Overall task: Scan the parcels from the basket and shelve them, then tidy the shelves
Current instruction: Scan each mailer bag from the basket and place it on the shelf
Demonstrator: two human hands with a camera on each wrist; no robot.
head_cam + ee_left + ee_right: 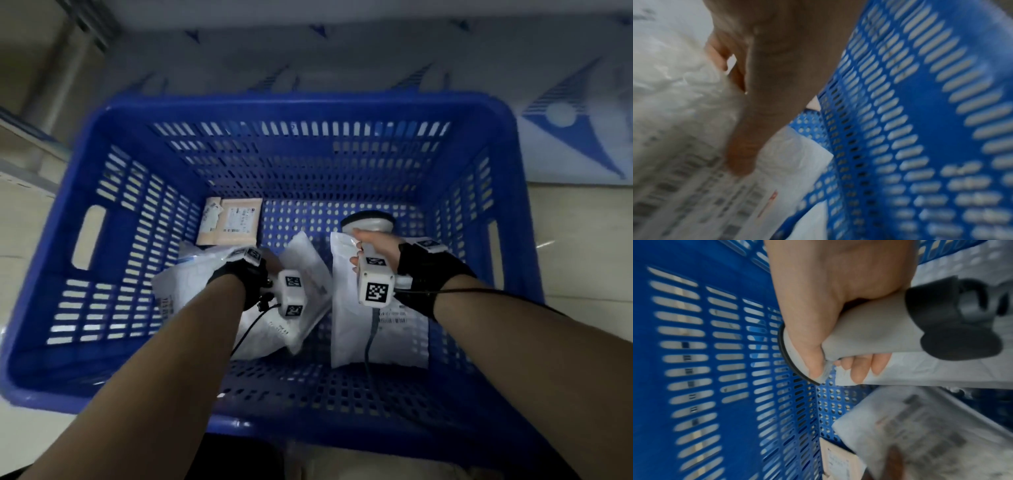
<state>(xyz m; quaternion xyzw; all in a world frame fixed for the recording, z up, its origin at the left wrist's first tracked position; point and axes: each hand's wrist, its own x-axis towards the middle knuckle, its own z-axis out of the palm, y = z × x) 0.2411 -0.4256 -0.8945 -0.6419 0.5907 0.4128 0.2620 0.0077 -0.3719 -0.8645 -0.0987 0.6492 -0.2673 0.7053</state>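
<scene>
A blue slotted basket holds a tan envelope parcel at its far left and several white poly-bag parcels. My left hand is down in the middle of the basket, largely hidden by the wrist unit. It pinches a labelled white parcel, with the thumb pressed on the label side. That parcel is tilted up off the basket floor. My right hand grips the handle of a grey barcode scanner. The scanner head hovers over another white parcel lying flat on the right.
A third crumpled white bag lies left of my left hand. The basket walls stand close round both hands. The scanner cable trails across the right parcel. The basket stands on a pale floor beside a blue-and-white patterned panel.
</scene>
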